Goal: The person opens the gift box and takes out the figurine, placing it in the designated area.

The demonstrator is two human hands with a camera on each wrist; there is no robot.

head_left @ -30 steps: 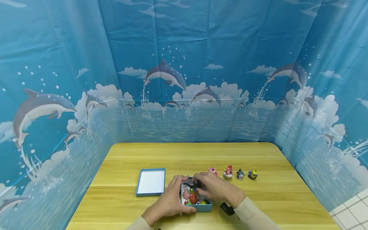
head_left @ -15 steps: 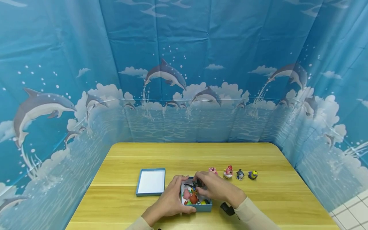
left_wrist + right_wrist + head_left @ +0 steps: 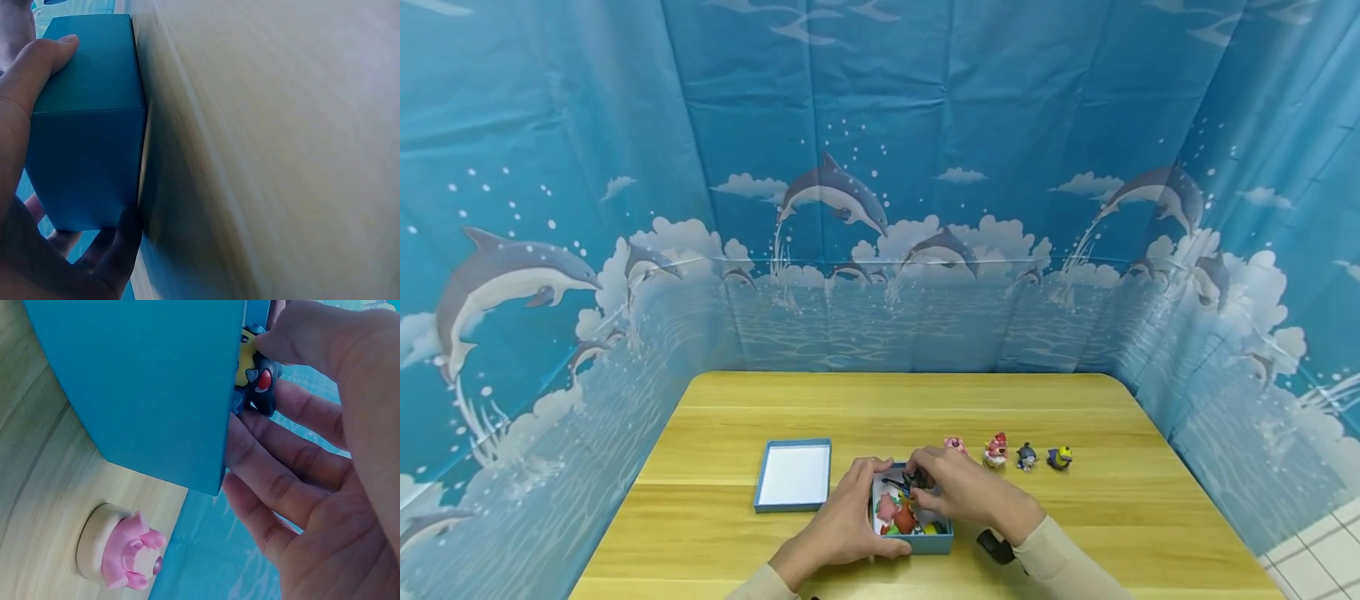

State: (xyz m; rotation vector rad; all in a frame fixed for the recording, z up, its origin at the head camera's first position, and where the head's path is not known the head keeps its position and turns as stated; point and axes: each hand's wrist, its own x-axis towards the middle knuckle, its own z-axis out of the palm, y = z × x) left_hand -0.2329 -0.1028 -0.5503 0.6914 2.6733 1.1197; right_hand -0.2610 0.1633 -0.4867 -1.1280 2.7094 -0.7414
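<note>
A small blue box (image 3: 931,543) sits near the front of the table, filled with several toy figurines, among them a pink one (image 3: 887,506) and a reddish-brown one (image 3: 905,518). My left hand (image 3: 850,517) grips the box from its left side, thumb on the near wall and fingers round the far end, as the left wrist view shows. Over the box's far right part, my right hand (image 3: 966,487) pinches a black figurine (image 3: 265,381) with yellow and red parts between thumb and fingers, right at the rim. My fingers partly cover it.
The box lid (image 3: 793,475) lies white side up to the left. Behind and right of the box stand a pink bear figurine (image 3: 955,445), a red-and-pink one (image 3: 996,450), a grey one (image 3: 1027,456) and a yellow-and-purple one (image 3: 1060,457). A dolphin-print curtain (image 3: 880,325) surrounds the table.
My right hand has shifted very slightly to the right, with the black figurine still in its fingers. The left hand and the box keep their place.
</note>
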